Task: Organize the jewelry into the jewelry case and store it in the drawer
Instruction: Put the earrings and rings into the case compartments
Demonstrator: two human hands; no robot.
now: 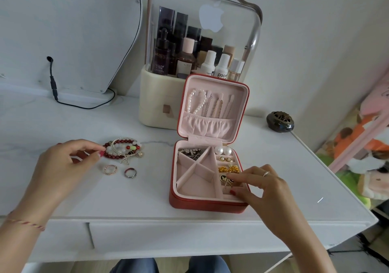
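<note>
Sorting is mid-way: your right hand (261, 190) pinches a dark earring (226, 179) into the ring-roll column at the case's (206, 206) 3 o'clock side; your left hand (63, 163) has thumb and forefinger closing on the bracelets (123, 148), though whether they actually grip a bead I cannot tell. Bracelets sit at 9 o'clock from the case, two rings (120, 170) just below them at about 8 o'clock. Expect the bracelets to be light, limp and tangled together: lift by one bead strand and the rest likely drags along, so scoop the whole bunch. Rings are hard, small, probably slippery on the desk (147, 201); pinch across the band. The case looks stiff-shelled, padded inside; close the lid, then grip both side walls. The drawer (189, 237) at 6 o'clock is shut.
</note>
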